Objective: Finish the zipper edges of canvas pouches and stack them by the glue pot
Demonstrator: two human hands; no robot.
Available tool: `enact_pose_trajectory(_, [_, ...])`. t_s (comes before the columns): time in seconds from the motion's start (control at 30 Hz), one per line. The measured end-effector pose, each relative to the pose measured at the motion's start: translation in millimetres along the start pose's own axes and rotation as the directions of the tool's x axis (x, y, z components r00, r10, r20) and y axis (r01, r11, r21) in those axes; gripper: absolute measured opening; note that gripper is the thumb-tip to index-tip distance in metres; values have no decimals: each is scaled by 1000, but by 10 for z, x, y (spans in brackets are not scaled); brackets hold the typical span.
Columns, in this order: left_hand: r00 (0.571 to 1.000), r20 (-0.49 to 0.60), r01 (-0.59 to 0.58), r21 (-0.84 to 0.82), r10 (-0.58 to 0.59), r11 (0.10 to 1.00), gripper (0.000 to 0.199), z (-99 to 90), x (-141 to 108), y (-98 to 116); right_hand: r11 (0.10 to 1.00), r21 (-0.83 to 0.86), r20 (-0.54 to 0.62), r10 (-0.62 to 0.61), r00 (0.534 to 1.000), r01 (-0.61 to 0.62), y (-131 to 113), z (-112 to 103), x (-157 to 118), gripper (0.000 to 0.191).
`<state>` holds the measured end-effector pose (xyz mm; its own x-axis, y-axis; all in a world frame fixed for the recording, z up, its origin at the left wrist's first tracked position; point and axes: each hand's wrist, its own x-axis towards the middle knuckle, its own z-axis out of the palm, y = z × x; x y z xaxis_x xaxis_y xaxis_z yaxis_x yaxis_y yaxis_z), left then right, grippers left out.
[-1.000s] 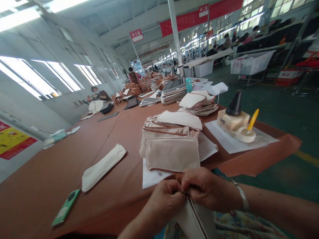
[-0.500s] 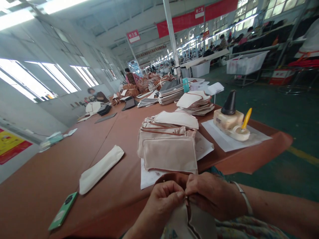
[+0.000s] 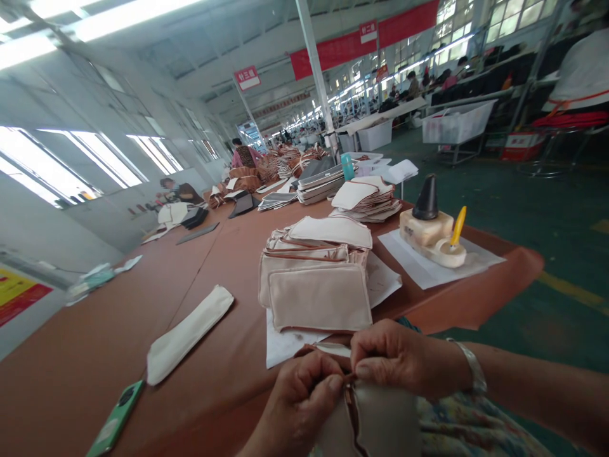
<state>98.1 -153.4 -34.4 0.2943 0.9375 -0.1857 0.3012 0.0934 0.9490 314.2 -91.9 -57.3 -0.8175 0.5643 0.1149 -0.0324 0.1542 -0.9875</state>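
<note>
Both hands meet at the bottom of the view over a cream leather piece (image 3: 387,416) with a brown-edged slit down its middle. My left hand (image 3: 307,393) pinches the slit's upper end from the left side. From the right, my right hand (image 3: 399,358) pinches the same edge with thumb and forefinger, and a bangle circles that wrist. The fingertips nearly touch. Just beyond them, a stack of cream leather panels (image 3: 318,295) stands on white paper (image 3: 276,346) at the table's edge. The lower part of the held piece lies over my lap, partly cut off by the frame.
On the brown table (image 3: 204,355) lie a cream strip (image 3: 190,336) and a green phone (image 3: 117,419). At right, a glue pot (image 3: 425,231) with a yellow-handled brush (image 3: 457,227) rests on paper. More stacked panels (image 3: 364,197) stand behind; co-workers sit farther off.
My right hand has shifted slightly up and left, its thumb now showing on the edge. A pale part of the piece now shows behind the fingers. The view has turned slightly.
</note>
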Motion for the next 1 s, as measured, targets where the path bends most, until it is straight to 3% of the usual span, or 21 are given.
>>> enact_pose_trajectory(0.1, [1000, 28, -8, -65, 10, 998, 39, 8, 12, -30, 997, -55, -53, -47, 998, 44, 44, 36, -40, 4])
enact_pose_trajectory(0.17, [999, 28, -33, -17, 33, 999, 38, 19, 19, -24, 996, -82, -56, -50, 997, 45, 47, 21, -51, 2])
enact_pose_trajectory(0.3, [994, 13, -104, 246, 104, 964, 32, 46, 30, 54, 1000, -2, 106, -22, 994, 23, -37, -71, -13, 23])
enact_pose_trajectory(0.43, [989, -3, -141, 347, 151, 927, 29, 53, 26, 153, 997, -61, 101, -50, 994, 57, -75, -94, 49, 27])
enact_pose_trajectory(0.6, [992, 122, -34, 63, 26, 997, 31, -64, -37, 271, 999, 29, 117, -46, 992, 43, 12, -98, 34, 35])
enact_pose_trajectory(0.73, [993, 91, 77, -13, -76, 997, 33, -145, -27, 250, 998, 67, 147, -20, 989, 10, -2, -128, 9, 39])
enact_pose_trajectory(0.9, [951, 130, 306, -272, -280, 912, 21, -79, 54, 166, 990, 143, 172, -24, 985, -1, -45, -143, 34, 35])
enact_pose_trajectory(1.0, [955, 87, 293, -400, -282, 869, 15, -16, 61, 175, 982, 190, 174, -21, 985, -13, -17, -143, 46, 34])
